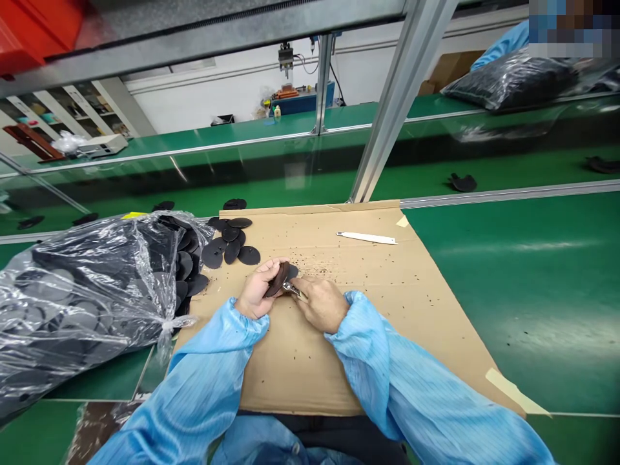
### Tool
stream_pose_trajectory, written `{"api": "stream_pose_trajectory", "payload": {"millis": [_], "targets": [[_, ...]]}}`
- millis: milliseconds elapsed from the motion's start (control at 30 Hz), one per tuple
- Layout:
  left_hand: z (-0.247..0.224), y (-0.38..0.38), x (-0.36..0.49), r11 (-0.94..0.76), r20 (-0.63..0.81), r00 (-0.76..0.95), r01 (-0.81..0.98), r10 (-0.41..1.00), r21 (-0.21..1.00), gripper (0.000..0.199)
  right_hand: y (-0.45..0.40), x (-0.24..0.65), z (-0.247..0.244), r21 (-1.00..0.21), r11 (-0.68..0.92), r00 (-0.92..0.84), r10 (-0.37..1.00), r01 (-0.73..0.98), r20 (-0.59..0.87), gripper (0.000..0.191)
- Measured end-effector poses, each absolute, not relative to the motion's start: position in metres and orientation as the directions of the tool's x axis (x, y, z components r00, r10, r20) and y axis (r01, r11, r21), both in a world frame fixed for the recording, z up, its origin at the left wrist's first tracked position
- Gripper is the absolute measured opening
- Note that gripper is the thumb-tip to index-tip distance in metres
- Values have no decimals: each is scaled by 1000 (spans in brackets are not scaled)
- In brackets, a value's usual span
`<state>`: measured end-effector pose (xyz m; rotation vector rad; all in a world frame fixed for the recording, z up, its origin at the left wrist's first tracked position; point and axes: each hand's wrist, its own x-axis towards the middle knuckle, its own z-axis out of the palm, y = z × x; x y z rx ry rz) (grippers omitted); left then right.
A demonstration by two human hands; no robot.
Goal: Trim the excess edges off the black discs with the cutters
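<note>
The fingers of the left hand (pixel 256 290) are closed around thin, dark round discs (pixel 277 280) near the centre of the frame, while the right hand (pixel 321 305) clamps a small, shiny metal hand tool (pixel 293 290), its tip at the discs. Loose flat black discs (pixel 232 252) lie upper left of the hands, beside a clear plastic bag (pixel 97 290) crowding the cardboard's left edge. A slim white strip-like tool (pixel 368 238) lies upper right of the hands. The tan cardboard sheet (pixel 411 323) extends rightward, its slanting right edge bordered by green tabletop (pixel 547 284); pale tape (pixel 516 391) crosses its lower-right corner. A silver metal post (pixel 404 97) rises by its far edge.
</note>
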<state>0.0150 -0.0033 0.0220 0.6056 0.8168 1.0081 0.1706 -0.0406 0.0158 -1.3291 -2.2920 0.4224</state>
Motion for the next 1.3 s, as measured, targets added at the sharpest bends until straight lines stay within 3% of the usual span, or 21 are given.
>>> {"api": "stream_pose_trajectory", "payload": {"millis": [167, 267, 333, 433, 533, 700, 833, 1033, 1167, 1300], "targets": [[28, 2, 13, 446, -362, 262, -574, 894, 686, 18, -32, 177, 8, -636, 451, -229, 886, 625, 403, 18], [29, 8, 7, 344, -368, 109, -661, 923, 667, 13, -23, 183, 4, -573, 464, -127, 839, 676, 529, 20], [29, 13, 4, 218, -323, -19, -702, 946, 678, 14, -17, 181, 3, -496, 529, -205, 797, 688, 568, 18], [28, 18, -1, 77, -271, -172, -699, 947, 711, 20, -12, 170, 1, -407, 652, -412, 738, 640, 534, 20], [28, 19, -4, 36, -262, -221, -696, 939, 717, 27, -11, 158, -3, -357, 680, -515, 725, 641, 456, 28], [28, 17, -5, 128, -295, -127, -694, 947, 708, 22, -12, 154, -4, -327, 580, -447, 800, 746, 399, 28], [28, 16, -3, 161, -319, -91, -714, 943, 681, 21, -12, 156, -2, -313, 627, -491, 766, 714, 414, 35], [24, 16, -4, 184, -292, -39, -696, 956, 694, 25, -11, 165, -1, -332, 550, -458, 830, 767, 318, 24], [22, 14, -2, 205, -248, 16, -619, 969, 758, 27, -13, 174, 3, -464, 514, -373, 853, 721, 366, 19], [23, 8, 5, 213, -195, 90, -524, 977, 825, 27, -15, 183, 13, -809, 388, -133, 920, 442, 369, 18]]}}
